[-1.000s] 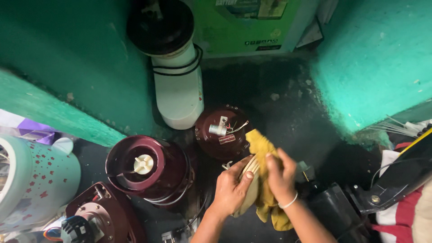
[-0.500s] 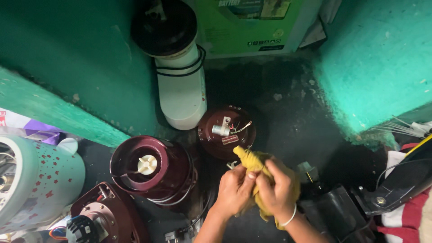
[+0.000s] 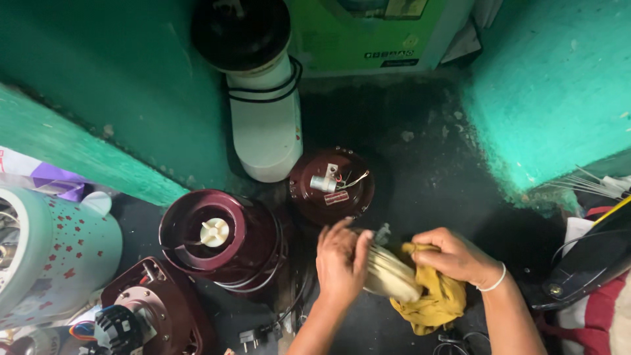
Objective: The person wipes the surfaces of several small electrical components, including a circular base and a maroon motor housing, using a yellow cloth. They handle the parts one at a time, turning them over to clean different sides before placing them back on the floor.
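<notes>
Two teal walls close in the scene, the left wall (image 3: pixel 118 98) running down toward the lower left and the right wall (image 3: pixel 559 85) ending at a chipped lower edge. Between them lies a strip of dark floor (image 3: pixel 427 164), the only open room, widest in front of the right wall. At the far end a green box (image 3: pixel 368 33) stands against the back. A white cylindrical appliance body (image 3: pixel 266 131) with a black top leans along the left wall, its lower end just beside a maroon round base (image 3: pixel 332 186) with loose wires on its upper face. Left of that sits a larger maroon mixer housing (image 3: pixel 220 236) with a white coupling at its centre, and a pale patterned container (image 3: pixel 52 256) fills the left edge. An opened maroon unit (image 3: pixel 141 315) showing its motor touches the bottom edge. A black curved part (image 3: pixel 585 263) crowds the right edge.

Near the bottom centre, the left hand (image 3: pixel 342 260) is spread with fingers curled over a cream ribbed round part (image 3: pixel 389 273), holding it just above the floor. The right hand (image 3: pixel 457 256) is closed on a yellow cloth (image 3: pixel 434 299), pressing it against that part's right side. A black plug (image 3: pixel 250 338) lies near the left forearm.
</notes>
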